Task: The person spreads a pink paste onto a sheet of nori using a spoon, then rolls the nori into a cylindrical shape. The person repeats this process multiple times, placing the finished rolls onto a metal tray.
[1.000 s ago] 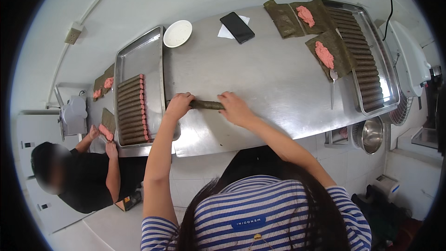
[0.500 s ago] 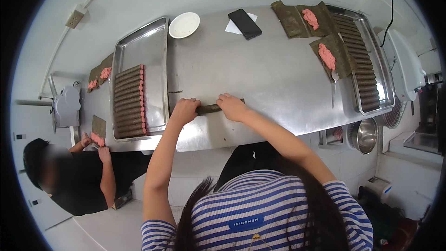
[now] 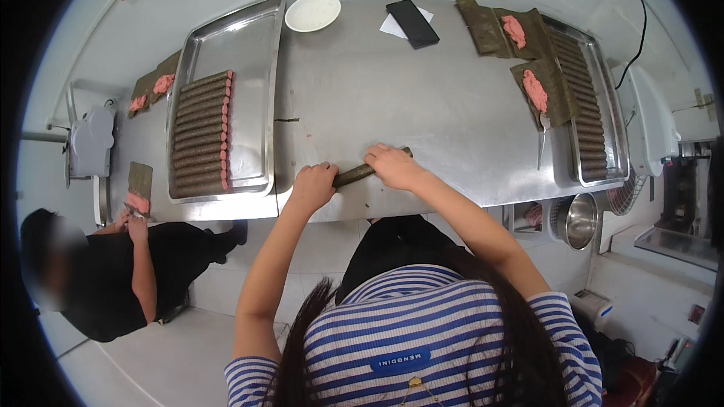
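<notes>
A dark green seaweed roll (image 3: 353, 175) lies slantwise on the steel table (image 3: 339, 105), close to its front edge. Over its left end my left hand (image 3: 315, 185) is closed, fingers wrapped round it. My right hand (image 3: 391, 166) grips it nearer the right end, which pokes out past the fingers. Whether pink filling shows at either end cannot be seen. To the left of my hands, a metal tray (image 3: 276, 105) holds a stack of finished rolls (image 3: 200, 132) with pink ends.
At right, seaweed sheets (image 3: 477, 26) bear pink paste (image 3: 535, 90), beside a spoon (image 3: 542, 147) and a second tray (image 3: 615, 179) of rolls. A white bowl (image 3: 313, 12) and a phone (image 3: 413, 24) stand at the back. A co-worker's hands (image 3: 133, 217) handle a seaweed sheet at left.
My hands have brought the roll nearer the table's front edge. It slants more now, its right end pointing farther away. The whole view has shifted slightly.
</notes>
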`<state>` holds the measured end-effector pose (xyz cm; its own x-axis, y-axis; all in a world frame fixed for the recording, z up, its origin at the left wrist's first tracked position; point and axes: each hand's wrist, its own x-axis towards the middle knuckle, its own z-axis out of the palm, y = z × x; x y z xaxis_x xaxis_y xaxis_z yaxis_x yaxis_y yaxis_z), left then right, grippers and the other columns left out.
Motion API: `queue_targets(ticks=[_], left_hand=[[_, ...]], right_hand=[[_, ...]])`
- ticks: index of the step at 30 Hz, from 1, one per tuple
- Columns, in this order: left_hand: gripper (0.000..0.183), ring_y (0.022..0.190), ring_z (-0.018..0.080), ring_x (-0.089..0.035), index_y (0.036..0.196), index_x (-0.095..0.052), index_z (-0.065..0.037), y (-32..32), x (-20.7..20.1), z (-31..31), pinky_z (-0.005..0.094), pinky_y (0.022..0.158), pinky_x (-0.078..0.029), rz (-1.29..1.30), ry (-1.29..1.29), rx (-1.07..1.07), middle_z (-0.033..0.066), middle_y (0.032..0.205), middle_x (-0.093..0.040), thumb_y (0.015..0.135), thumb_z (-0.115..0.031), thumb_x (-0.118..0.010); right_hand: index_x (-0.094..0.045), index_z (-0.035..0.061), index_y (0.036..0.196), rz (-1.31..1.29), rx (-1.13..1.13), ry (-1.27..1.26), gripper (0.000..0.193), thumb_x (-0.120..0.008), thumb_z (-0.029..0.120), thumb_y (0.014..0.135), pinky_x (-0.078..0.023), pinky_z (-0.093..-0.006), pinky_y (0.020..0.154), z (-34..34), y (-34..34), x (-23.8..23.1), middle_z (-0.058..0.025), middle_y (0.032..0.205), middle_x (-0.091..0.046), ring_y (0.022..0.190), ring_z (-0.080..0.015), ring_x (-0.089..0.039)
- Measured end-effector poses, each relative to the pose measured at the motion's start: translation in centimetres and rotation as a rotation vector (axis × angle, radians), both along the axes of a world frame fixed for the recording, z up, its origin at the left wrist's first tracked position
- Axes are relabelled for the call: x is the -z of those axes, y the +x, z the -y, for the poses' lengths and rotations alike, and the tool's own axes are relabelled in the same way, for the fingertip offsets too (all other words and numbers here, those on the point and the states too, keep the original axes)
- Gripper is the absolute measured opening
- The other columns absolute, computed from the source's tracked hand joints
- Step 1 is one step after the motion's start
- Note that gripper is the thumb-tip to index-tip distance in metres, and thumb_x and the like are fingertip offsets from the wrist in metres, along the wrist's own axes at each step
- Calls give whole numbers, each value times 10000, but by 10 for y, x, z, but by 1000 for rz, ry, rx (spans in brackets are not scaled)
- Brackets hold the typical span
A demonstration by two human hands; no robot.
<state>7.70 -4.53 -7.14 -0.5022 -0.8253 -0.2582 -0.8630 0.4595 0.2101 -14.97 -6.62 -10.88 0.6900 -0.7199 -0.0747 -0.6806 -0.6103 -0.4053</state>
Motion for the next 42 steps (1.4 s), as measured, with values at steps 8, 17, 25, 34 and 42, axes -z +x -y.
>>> queue_targets(ticks=[8, 17, 25, 34, 42], left_hand=[[252, 823, 286, -639, 937, -633, -83, 2, 3, -4, 397, 761, -500, -8, 16, -22, 80, 877, -635, 714, -152, -727], [269, 821, 303, -654, 911, -643, -58, 2, -1, -21, 418, 712, -524, -81, 110, -106, 126, 838, -648, 693, -182, -740], [313, 862, 314, -655, 975, -638, -37, 4, -8, -78, 406, 749, -520, -246, 373, -298, 144, 910, -682, 730, -211, -726], [528, 992, 264, -641, 1126, -635, -14, 38, 18, -84, 346, 871, -485, -313, 845, -435, 134, 1065, -681, 867, -473, -609], [543, 930, 154, -628, 1160, -630, 28, 14, 61, -103, 302, 874, -470, -1048, 1157, -520, 31, 1014, -686, 862, -424, -668]], right_hand=[[-585, 25, 930, -28, 135, 18, 204, -673, 72, 752, -484, -395, 884, -1, -45, -19, -113, 1019, -581, 1041, -301, -560], [-596, 43, 931, 88, -180, -31, 233, -632, 8, 704, -492, -359, 845, -12, 14, -8, -77, 991, -561, 994, -263, -564], [-618, 45, 867, 34, -326, 69, 195, -643, 5, 678, -497, -371, 815, -36, 15, -21, -69, 939, -574, 973, -262, -565], [-628, 31, 948, 11, -361, 174, 281, -612, -23, 673, -477, -378, 862, -45, 11, -28, -90, 980, -584, 991, -280, -559], [-598, 43, 867, 1, -415, 138, 208, -645, 9, 668, -481, -381, 855, -48, 9, -24, -91, 970, -567, 999, -274, -557]])
